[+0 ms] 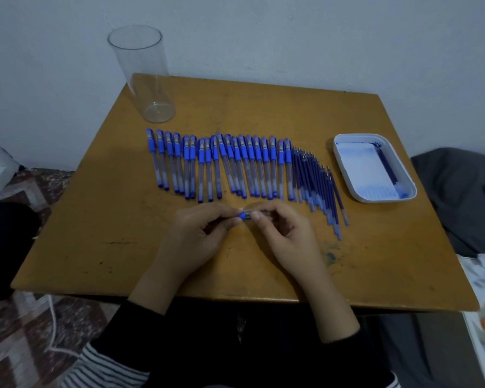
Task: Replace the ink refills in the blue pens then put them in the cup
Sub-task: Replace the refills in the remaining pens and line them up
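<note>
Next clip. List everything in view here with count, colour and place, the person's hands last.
Cup: one, clear, upright at the table's far left corner.
Pens: roughly twenty, blue-capped, in a row across the table's middle.
Refills: many, dark blue, fanned right of the pens.
Tray: one, white, table's right side.
Refill in tray: at least one, dark blue, along its right wall.
Table: one, ochre.
Held pen: one, blue, between both hands.
Left hand: pinches the held pen's left end.
Right hand: pinches its right part.
</note>
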A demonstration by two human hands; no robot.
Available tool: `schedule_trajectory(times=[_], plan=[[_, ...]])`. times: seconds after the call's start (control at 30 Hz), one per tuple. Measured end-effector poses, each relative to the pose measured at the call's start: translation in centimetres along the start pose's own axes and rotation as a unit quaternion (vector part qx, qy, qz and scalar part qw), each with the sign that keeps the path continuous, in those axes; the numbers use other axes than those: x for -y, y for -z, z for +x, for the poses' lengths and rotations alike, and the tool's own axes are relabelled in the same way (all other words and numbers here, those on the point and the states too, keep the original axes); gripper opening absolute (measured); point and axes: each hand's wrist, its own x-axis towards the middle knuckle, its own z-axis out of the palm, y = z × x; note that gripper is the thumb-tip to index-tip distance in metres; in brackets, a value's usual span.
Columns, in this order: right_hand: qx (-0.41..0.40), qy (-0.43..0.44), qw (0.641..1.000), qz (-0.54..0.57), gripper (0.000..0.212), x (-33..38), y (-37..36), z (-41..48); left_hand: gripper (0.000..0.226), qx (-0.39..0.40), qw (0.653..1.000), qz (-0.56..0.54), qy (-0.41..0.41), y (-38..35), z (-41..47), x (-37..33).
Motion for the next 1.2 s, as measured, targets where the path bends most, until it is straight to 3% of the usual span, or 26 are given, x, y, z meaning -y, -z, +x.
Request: schedule_trajectory(times=[0.1, 0.2, 0.37, 0.5, 0.63, 0.8, 1.03, 1.2], plan=[[0.015, 0.011, 1.0, 0.008, 0.011, -0.3, 0.1, 0.0, 0.022, 0.002, 1.0, -0.003, 0.005, 0.0, -0.1, 0.1], [0.015, 0.007, 0.998, 0.054, 0.02, -0.3, 0.4, 0.0, 0.022, -0.001, 1.0, -0.003, 0.009, -0.1, 0.0, 0.1], [0.018, 0.018, 0.999, 0.021, 0.011, -0.2, 0.2, 0.1, 0.024, 0.008, 1.0, -0.014, 0.013, -0.1, 0.0, 0.1], [0.023, -0.005, 0.996, 0.086, 0.026, 0.1, 0.5, 0.0, 0.024, -0.003, 1.0, -0.015, 0.014, -0.2, 0.0, 0.3], [0.026, -0.007, 0.999, 0.039, 0.013, 0.2, 0.3, 0.0, 0.025, -0.002, 1.0, -0.013, 0.021, -0.1, 0.0, 0.1], [0.027, -0.018, 0.996, 0.083, 0.019, 0.4, 0.7, 0.0, 0.024, 0.004, 1.0, -0.014, 0.021, -0.1, -0.1, 0.2], [-0.045, -0.084, 0.989, 0.115, 0.02, 0.6, 1.4, 0.0, 0.019, -0.028, 0.999, 0.027, 0.021, 0.0, 0.1, 0.1], [0.005, -0.07, 0.997, 0.022, 0.022, 0.8, 0.9, -0.1, 0.017, -0.067, 0.996, 0.042, 0.047, 0.1, 0.2, 0.2]])
